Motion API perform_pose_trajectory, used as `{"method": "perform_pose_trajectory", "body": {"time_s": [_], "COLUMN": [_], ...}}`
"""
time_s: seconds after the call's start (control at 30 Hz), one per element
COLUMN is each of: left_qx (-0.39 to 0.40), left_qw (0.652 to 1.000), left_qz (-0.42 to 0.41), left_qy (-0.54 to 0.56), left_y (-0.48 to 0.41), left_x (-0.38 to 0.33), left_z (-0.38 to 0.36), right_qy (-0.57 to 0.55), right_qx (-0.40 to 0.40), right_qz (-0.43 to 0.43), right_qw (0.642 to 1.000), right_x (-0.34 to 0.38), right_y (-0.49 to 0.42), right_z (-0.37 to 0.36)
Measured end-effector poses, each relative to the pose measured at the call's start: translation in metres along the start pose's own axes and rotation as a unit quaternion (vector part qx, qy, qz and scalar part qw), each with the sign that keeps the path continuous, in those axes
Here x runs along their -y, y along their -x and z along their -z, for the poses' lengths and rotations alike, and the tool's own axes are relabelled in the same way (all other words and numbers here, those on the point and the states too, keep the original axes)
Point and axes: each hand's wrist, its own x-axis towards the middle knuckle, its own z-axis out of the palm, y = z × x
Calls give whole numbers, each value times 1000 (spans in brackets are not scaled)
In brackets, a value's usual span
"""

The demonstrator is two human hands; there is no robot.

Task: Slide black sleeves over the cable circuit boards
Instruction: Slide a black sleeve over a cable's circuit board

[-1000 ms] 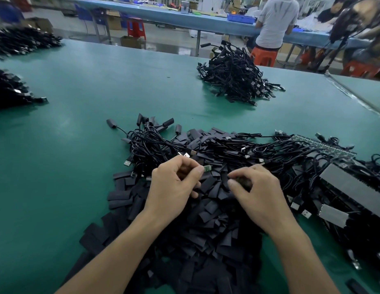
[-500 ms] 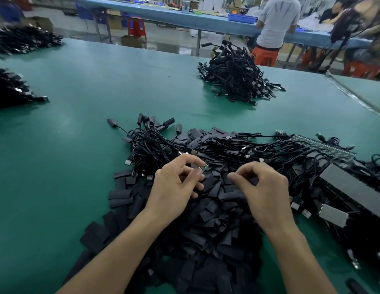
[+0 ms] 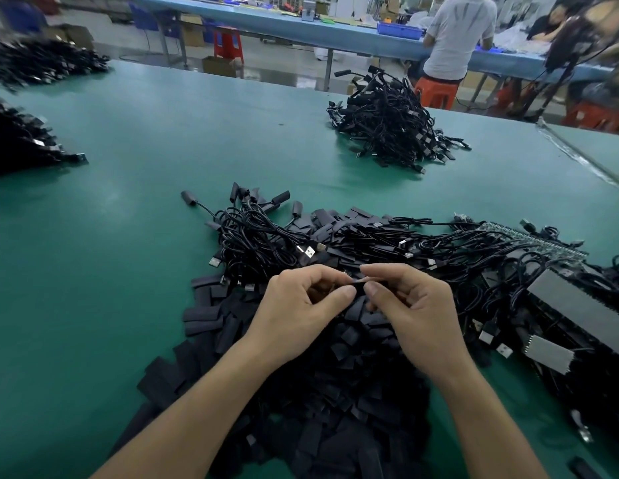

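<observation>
Left hand: the left hand (image 3: pixel 301 305) sits in the lower middle of the frame. Its fingers are curled, and thumb and forefinger pinch the left end of one black sleeve (image 3: pixel 360 289).
Right hand: the right hand (image 3: pixel 417 314) is just beside the left, fingertips nearly meeting it. It is curled too, and thumb and forefinger pinch the same sleeve from the right.
Sleeve held: it is small and dark, and lies between the two thumbs just above the pile. A thin pale strip (image 3: pixel 362 280) shows right above it between the forefingers; it is too small to tell what it is.
Sleeve pile: a heap of loose sleeves (image 3: pixel 335 402) fills the lower middle under both wrists and spills toward the lower left.
Cables: a tangle of black cables (image 3: pixel 259 243) lies just above the hands, with metal plugs (image 3: pixel 310 251) poking out, and runs on to the right edge.
Board strip: a greenish strip of circuit boards (image 3: pixel 536 236) lies at the right among the cables, with grey flat panels (image 3: pixel 577 300) below it.
Counter: the green counter (image 3: pixel 128 209) carries it all.
Other heaps: a cable heap (image 3: pixel 387 122) lies at upper centre, well apart. Two dark heaps (image 3: pixel 21 140) are at the left edge.
Background: a person in a white shirt (image 3: pixel 456 39) sits on an orange stool (image 3: pixel 436 93) at a long blue table (image 3: pixel 301 29) in the upper right.
</observation>
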Motion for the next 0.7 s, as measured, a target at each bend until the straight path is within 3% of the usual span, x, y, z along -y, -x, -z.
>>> {"method": "perform_pose_trajectory", "body": {"time_s": [0.13, 0.37, 0.7], "left_qx": [-4, -1, 13], "left_qw": [1000, 1000, 1000], "left_qz": [-7, 9, 15], "left_qy": [-4, -8, 5], "left_y": [-1, -3, -1], "left_x": [0, 0, -1], "left_z": [0, -2, -1], "right_qy": [-8, 192, 179], "right_qx": [16, 18, 3], "right_qz": [5, 103, 108], "right_qw": [1000, 976, 978], "right_x": [2, 3, -3], "right_y": [2, 2, 1], "right_z": [0, 1, 2]}}
